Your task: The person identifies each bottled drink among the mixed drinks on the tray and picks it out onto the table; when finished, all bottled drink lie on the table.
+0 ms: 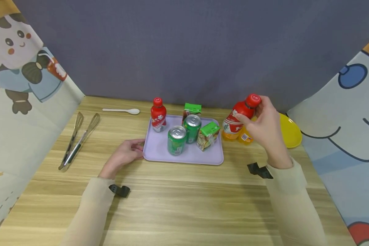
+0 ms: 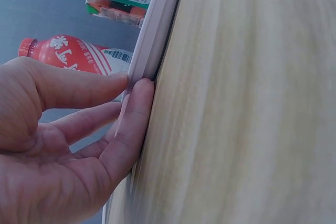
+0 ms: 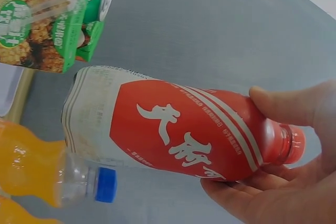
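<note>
My right hand [image 1: 264, 128] grips a red and white bottle [image 1: 238, 114] near its cap, tilted, to the right of the lilac tray [image 1: 160, 156]. In the right wrist view the fingers and thumb of the hand [image 3: 294, 150] hold the shoulder of the bottle [image 3: 173, 127]. My left hand [image 1: 126, 155] pinches the tray's left edge, thumb on top and fingers at the rim [image 2: 148, 40]. On the tray stand another red bottle [image 1: 158, 115], two green cans [image 1: 176, 143] [image 1: 192, 130] and two juice boxes [image 1: 207, 136] [image 1: 192, 108].
Orange drink bottles [image 3: 31, 163] lie or stand just right of the tray, partly hidden; which, I cannot tell. A yellow plate [image 1: 290, 131] is at the far right. A white spoon [image 1: 123, 110] and metal tongs [image 1: 81, 138] lie at the left.
</note>
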Motion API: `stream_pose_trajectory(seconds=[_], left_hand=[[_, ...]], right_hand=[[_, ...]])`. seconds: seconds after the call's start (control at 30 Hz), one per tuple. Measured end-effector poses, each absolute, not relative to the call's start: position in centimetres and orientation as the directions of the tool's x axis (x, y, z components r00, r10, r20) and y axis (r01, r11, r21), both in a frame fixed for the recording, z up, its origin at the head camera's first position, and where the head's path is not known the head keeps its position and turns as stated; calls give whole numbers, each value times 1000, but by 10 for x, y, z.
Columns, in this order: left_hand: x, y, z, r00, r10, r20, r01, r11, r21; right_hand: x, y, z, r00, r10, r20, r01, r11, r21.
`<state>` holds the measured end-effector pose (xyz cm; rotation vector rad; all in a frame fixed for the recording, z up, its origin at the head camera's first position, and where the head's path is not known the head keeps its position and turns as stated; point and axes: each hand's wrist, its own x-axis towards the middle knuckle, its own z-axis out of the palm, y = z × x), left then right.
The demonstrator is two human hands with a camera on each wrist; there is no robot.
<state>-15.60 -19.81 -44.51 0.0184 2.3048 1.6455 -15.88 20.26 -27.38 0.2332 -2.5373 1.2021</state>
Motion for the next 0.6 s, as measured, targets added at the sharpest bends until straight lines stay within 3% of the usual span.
stream_pose_trajectory(seconds=[0.6], left_hand=[[-156,-197,-446,-952,189,-239,-166,334,928]], right_hand=[[-150,221,-311,-956,-47,289,-243,679,-692]])
